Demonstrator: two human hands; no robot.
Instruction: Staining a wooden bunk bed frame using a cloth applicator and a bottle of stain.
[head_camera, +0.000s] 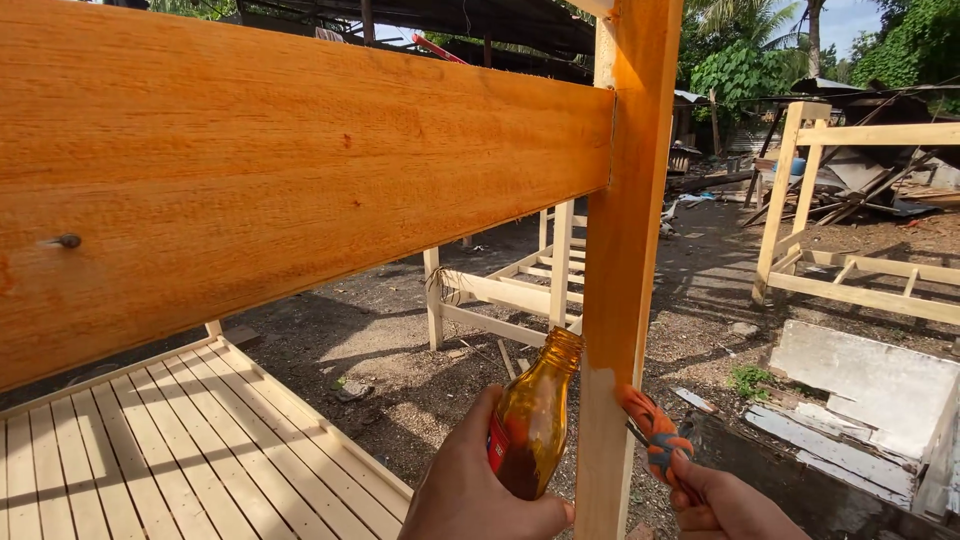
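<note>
My left hand (478, 490) grips a small amber glass bottle (535, 415) of brown liquid, its open neck tilted toward an upright wooden post (622, 270). My right hand (728, 505) holds a paintbrush (652, 425) with an orange-stained head and blue ferrule, its bristles touching the right edge of the post. The post is stained orange above the brush and pale bare wood below. A wide stained orange board (280, 170) joins the post from the left, with a nail head (66, 241) sticking out.
Pale slatted wooden platform (170, 450) lies below at left. Unstained wooden frames stand behind (505, 290) and at right (850, 230). Broken white slab (865, 390) on dirt ground at right. Sheds, scrap timber and trees in the background.
</note>
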